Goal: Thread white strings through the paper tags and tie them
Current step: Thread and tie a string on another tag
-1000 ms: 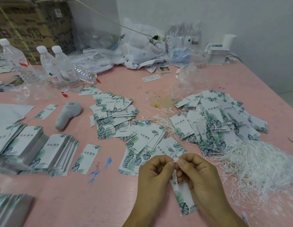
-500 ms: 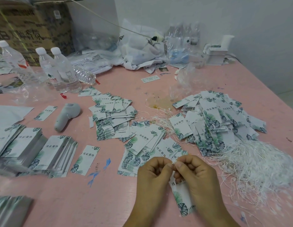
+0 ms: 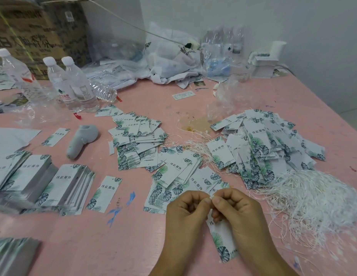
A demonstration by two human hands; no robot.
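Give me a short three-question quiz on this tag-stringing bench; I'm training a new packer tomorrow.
1. True or false: the tag being worked on lies flat in a stack.
2. The loose white strings lie on which side of the hands: A left, B right?
3. How many capped water bottles stand upright at the table's far left?

Key: 1. False; the left hand and right hand pinch its top, and it hangs below them. 2. B. 3. Three.

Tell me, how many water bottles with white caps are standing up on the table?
3. One bottle stands at the far left; two more stand side by side right of it. A crushed capless one lies beside them, and more may hide in the plastic at the back.
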